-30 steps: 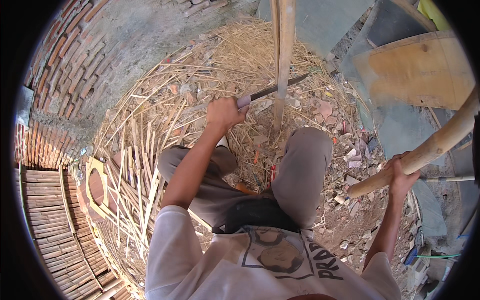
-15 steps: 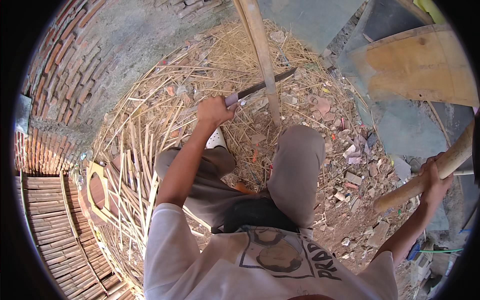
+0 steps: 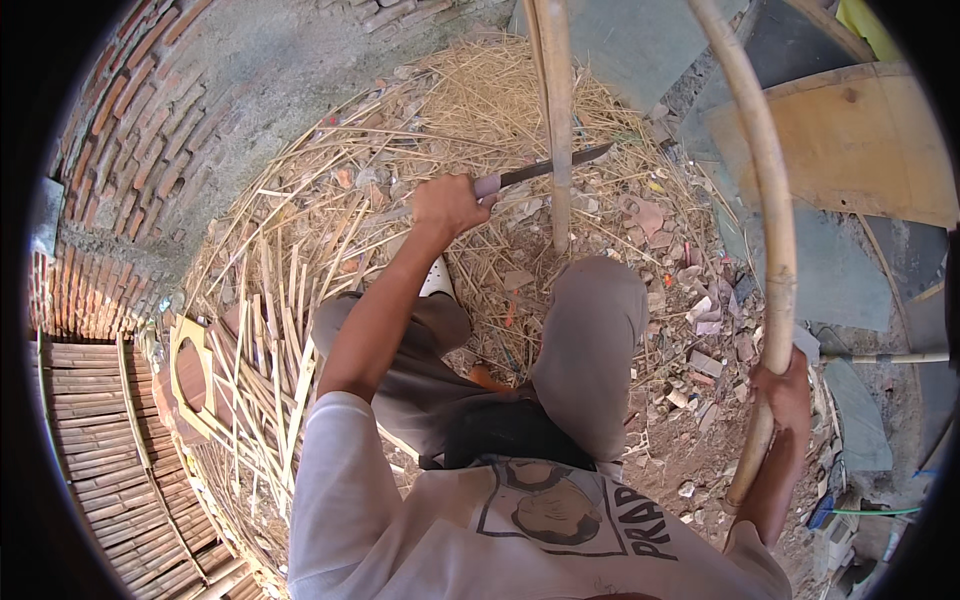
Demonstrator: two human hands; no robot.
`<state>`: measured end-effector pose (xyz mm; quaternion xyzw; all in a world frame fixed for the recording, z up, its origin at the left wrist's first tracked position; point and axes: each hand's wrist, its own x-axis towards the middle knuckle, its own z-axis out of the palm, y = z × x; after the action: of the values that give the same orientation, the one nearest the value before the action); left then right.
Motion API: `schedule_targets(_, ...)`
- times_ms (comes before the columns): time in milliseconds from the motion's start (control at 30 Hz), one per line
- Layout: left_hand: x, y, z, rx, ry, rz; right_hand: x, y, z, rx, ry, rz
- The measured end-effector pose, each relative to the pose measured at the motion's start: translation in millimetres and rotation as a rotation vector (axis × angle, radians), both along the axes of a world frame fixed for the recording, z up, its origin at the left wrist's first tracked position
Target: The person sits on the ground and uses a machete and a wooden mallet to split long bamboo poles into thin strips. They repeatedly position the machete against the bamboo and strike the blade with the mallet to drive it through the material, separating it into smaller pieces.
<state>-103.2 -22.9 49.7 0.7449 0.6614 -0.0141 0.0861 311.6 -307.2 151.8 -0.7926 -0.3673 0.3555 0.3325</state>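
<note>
My left hand (image 3: 450, 208) is closed round the light purple handle of a machete (image 3: 527, 172). Its dark blade points to the right and crosses an upright split bamboo pole (image 3: 561, 205). Part of the blade is hidden by the pole, and its tip shows on the far side; I cannot tell whether it is wedged in the split. On the right, my right hand (image 3: 785, 392) grips a thick round bamboo pole (image 3: 778, 240) near its lower end. This pole stands nearly upright and runs out of the top of the view.
Straw and bamboo strips (image 3: 275, 330) cover the ground at left, with broken brick rubble (image 3: 705, 365) at right. A brick wall (image 3: 150, 130) rises at far left above a bamboo slat panel (image 3: 110, 450). Flat sheets (image 3: 830, 150) lie at upper right.
The thick bamboo pole in my right hand has swung from a slant to nearly upright, and that hand has moved left and down. My left hand, machete and split pole have shifted slightly right.
</note>
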Motion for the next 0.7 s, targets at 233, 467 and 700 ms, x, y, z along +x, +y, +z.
schedule_targets(233, 49.9, -4.0, -52.0, 0.025, -0.131, -0.026, 20.0, 64.5, 46.3, 0.911, -0.135, -0.238)
schedule_targets(467, 55.6, -14.1, -50.8, 0.074, -0.096, -0.135, 2.6, 67.3, 4.1, 0.198, 0.025, -0.015)
schedule_targets(700, 47.6, -16.2, -60.9, 0.134, -0.121, -0.116, 17.4, 50.6, 71.4, 0.605, -0.319, -0.096)
